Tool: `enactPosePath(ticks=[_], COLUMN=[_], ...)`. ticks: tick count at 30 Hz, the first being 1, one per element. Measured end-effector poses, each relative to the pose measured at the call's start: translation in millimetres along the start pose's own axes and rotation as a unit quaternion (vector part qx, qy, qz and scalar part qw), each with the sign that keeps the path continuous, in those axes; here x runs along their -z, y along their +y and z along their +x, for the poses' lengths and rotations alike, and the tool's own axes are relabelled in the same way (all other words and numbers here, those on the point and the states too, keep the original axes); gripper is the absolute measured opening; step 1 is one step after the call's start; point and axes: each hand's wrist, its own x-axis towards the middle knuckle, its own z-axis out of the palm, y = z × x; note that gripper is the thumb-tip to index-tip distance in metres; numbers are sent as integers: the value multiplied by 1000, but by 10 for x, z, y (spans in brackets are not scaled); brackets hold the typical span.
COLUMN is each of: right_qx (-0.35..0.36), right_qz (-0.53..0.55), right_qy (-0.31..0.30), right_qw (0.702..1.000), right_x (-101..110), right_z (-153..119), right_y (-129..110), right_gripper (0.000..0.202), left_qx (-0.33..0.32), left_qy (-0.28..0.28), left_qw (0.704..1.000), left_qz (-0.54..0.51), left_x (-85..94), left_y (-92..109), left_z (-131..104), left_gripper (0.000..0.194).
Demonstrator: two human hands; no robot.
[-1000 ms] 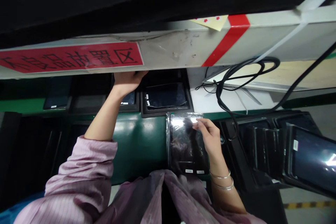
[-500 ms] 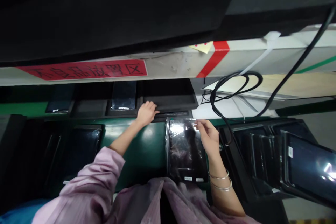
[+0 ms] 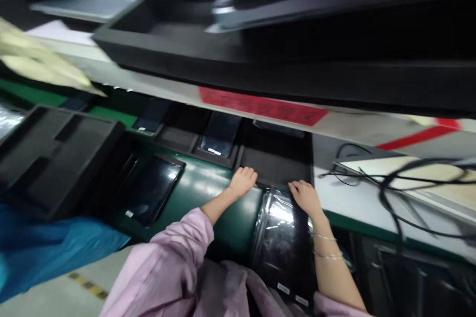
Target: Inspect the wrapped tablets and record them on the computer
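Note:
My left hand (image 3: 244, 181) is closed at the near left corner of a black foam tray (image 3: 277, 156), its fingers curled over the edge. My right hand (image 3: 304, 197) holds the same near edge farther right, fingers bent onto it. A dark flat screen panel (image 3: 278, 128) shows at the back of this tray, partly under the shelf. Just below the hands lies another glossy black screen panel (image 3: 284, 242) in clear film, with white labels at its near end. My right forearm covers part of its right side.
Another screen panel (image 3: 219, 133) sits in a tray compartment to the left. A further panel (image 3: 152, 190) lies on the green mat (image 3: 219, 223). Stacked black trays (image 3: 55, 153) stand left, beside a blue sleeve (image 3: 55, 252). Overhead runs a shelf with a red label (image 3: 260, 106); black cables (image 3: 390, 193) hang right.
My view has swung left. My right hand has left the film corner of the near panel and moved to the tray's edge. A panel now shows at the tray's back.

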Motion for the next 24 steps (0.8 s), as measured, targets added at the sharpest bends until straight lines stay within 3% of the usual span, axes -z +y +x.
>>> enactPosePath(ticks=[4,6,9,10,12,14,16,19,21,24], right_qx=[1,10,52,61,57,41,31,15,-8,-97], right_qz=[-28,-22,-2,10,47,107,184,306,387,482], right_qy=[-5,-3,96,148,234,258,222,105,15,-99], right_qw=[1000,1000,994,987,969,959,957,946,922,865], right_x=[-133,-181,-168,-141,-77,-43,-82,-325,-593,-1062], right_z=[107,118,-66,-188,-490,-807,-1073,-1329,-1426,-1514], right_y=[192,240,133,42,-210,-522,-852,-1333,-1629,-1992], right_gripper=[37,36,39,41,41,36,33,32,33,44], left_qx=[27,71,261,351,517,563,580,563,534,496], left_qy=[40,79,130,150,199,193,169,138,112,54], left_qw=[999,994,953,919,821,787,772,782,803,826], left_qz=[-13,-38,-83,-98,-137,-164,-197,-228,-241,-262], left_x=[-40,-14,115,177,304,398,421,288,110,-187], left_y=[55,-109,-733,-1013,-1585,-2057,-2334,-2342,-2119,-1609], left_z=[-267,-598,-1344,-1630,-2187,-2633,-2894,-2930,-2798,-2559], left_gripper=[44,52,47,48,59,70,70,64,60,60])
